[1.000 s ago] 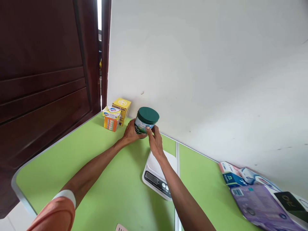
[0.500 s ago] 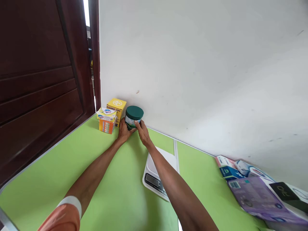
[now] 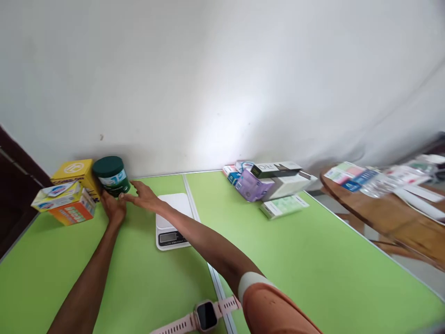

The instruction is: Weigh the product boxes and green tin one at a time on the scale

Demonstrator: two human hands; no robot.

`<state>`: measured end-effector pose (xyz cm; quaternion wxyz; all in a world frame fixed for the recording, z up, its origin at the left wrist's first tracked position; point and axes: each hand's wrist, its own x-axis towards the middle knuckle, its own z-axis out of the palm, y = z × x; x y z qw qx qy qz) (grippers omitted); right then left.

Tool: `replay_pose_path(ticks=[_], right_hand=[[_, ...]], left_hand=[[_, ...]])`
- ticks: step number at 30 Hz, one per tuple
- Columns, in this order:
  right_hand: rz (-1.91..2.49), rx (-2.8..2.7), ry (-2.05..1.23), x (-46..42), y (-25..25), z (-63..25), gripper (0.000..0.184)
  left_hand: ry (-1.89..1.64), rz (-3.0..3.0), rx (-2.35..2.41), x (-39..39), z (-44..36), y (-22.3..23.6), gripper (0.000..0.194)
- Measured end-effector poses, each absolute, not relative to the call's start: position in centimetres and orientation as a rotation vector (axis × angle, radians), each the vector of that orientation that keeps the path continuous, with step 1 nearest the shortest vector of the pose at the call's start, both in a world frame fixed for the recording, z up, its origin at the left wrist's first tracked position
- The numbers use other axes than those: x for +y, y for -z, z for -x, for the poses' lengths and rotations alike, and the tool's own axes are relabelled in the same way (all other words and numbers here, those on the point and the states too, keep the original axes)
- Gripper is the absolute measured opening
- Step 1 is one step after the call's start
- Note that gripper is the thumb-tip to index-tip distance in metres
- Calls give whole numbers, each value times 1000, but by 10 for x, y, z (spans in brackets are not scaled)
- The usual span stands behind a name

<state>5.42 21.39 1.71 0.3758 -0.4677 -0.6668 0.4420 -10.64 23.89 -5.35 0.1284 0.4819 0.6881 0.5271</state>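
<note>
A dark green lidded jar (image 3: 111, 178) with a pale blue label stands at the wall, right beside a yellow box (image 3: 73, 170). My left hand (image 3: 114, 208) is cupped against the jar's lower front, its fingertips partly hidden. My right hand (image 3: 143, 196) is just right of the jar, fingers and thumb spread apart, with nothing in it. In front of the yellow box sits a small yellow-and-white box (image 3: 57, 194) on an orange box (image 3: 73, 211). A white kitchen scale (image 3: 174, 211) lies beneath and beyond my right forearm.
A pink-strapped smartwatch (image 3: 206, 316) lies at the near edge of the green table (image 3: 306, 269). Several boxes and a purple pack (image 3: 252, 185) are heaped by the wall, with a pale green box (image 3: 284, 206) in front. A brown wooden table (image 3: 399, 222) with packets stands at right.
The view has swung right, bringing the smartwatch and wooden table into sight. My right hand has let go of the jar and opened. My left hand stays at it.
</note>
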Motion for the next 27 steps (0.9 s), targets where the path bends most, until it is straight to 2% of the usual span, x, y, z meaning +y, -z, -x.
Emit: replay_pose_path(ticks=[3, 6, 9, 12, 16, 22, 24, 27], right_hand=[[1079, -1734, -1145, 163, -26, -101, 93], [1023, -1665, -1112, 104, -23, -162, 70], [1101, -1483, -944, 49, -10, -226, 46], [1268, -1246, -745, 2, 7, -289, 35], [1492, -992, -440, -42, 32, -369, 40], [1705, -627, 9, -49, 61, -488, 57], [1745, -537, 29, -36, 65, -519, 62], [1774, -513, -15, -11, 64, -547, 68]], left_hand=[[-1545, -1430, 1972, 209, 96, 37, 58], [-1558, -1570, 1765, 163, 51, 14, 51], [-1319, -1810, 1385, 114, -26, -4, 44], [-1019, -1926, 1005, 77, -115, -7, 41], [-755, -1921, 735, 60, -223, 9, 38], [-683, -1980, 765, 73, -331, 41, 82], [-681, -2001, 788, 76, -350, 45, 94], [-659, -2058, 827, 80, -366, 45, 98]])
